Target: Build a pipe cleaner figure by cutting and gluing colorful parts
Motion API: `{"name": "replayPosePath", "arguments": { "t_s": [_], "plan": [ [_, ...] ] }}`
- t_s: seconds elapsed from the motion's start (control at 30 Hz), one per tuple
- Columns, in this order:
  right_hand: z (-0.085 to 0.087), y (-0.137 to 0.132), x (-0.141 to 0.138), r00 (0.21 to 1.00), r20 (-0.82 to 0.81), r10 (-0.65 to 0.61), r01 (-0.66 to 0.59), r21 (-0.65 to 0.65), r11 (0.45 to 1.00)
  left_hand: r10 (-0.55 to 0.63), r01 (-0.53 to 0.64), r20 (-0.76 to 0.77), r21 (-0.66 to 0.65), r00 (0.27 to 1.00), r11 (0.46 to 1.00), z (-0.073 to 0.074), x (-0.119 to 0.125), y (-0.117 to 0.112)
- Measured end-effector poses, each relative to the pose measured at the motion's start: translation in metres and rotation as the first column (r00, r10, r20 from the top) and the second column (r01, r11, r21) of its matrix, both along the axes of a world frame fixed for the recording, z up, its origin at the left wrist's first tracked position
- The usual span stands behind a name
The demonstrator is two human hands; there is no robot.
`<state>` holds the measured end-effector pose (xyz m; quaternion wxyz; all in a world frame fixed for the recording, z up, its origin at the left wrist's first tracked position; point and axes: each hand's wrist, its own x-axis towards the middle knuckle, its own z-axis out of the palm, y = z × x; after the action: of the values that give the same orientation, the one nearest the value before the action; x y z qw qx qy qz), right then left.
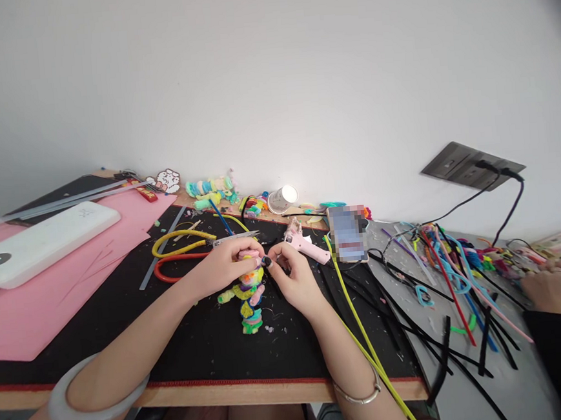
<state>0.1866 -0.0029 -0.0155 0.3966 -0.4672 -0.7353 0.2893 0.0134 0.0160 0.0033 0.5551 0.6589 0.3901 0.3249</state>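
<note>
A colourful pipe-cleaner figure [252, 306] in yellow, pink, green and blue hangs below my left hand [233, 263], whose fingers are closed around its top. My right hand [293, 275] meets it from the right, thumb and forefinger pinched at a small dark piece [266, 261] beside the figure's top. Fingers partly cover that piece, so its kind is unclear. Just beyond my hands lie scissors [184, 234] with a yellow and a red handle. A pink glue gun [313, 249] rests behind my right hand.
Pink sheets [36, 320] and a white power bank [54, 239] lie left. A paper cup [282, 199] and phone [348, 234] stand near the wall. Black pipe cleaners [416, 329] and a yellow one [348, 295] spread right. Another person's hands [554, 292] work at far right.
</note>
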Motion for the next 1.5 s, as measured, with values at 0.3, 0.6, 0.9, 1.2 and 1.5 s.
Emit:
{"name": "replayPosePath", "arguments": {
  "t_s": [0.3,0.6,0.9,1.2,1.5],
  "plan": [
    [0.003,-0.001,-0.001,0.999,0.038,0.012,-0.012,0.0,1.0,-0.001,0.001,-0.027,0.015,1.0,1.0,-0.003,-0.001,0.001],
    [-0.003,0.001,0.003,1.0,-0.002,0.012,-0.012,-0.014,1.0,0.003,-0.002,-0.035,0.01,0.999,1.0,-0.008,0.0,0.003],
    [-0.001,0.0,0.003,1.0,0.006,0.028,-0.028,-0.029,0.999,-0.01,0.01,-0.007,0.009,1.0,1.0,-0.013,-0.001,0.005],
    [-0.003,0.001,0.003,0.999,0.039,0.024,-0.024,0.0,1.0,-0.004,0.004,-0.031,0.027,1.0,1.0,-0.011,0.0,0.005],
    [-0.002,0.001,0.004,0.999,0.034,0.041,-0.041,-0.006,0.999,-0.003,0.003,-0.021,0.002,1.0,1.0,-0.013,0.0,0.005]
  ]
}}
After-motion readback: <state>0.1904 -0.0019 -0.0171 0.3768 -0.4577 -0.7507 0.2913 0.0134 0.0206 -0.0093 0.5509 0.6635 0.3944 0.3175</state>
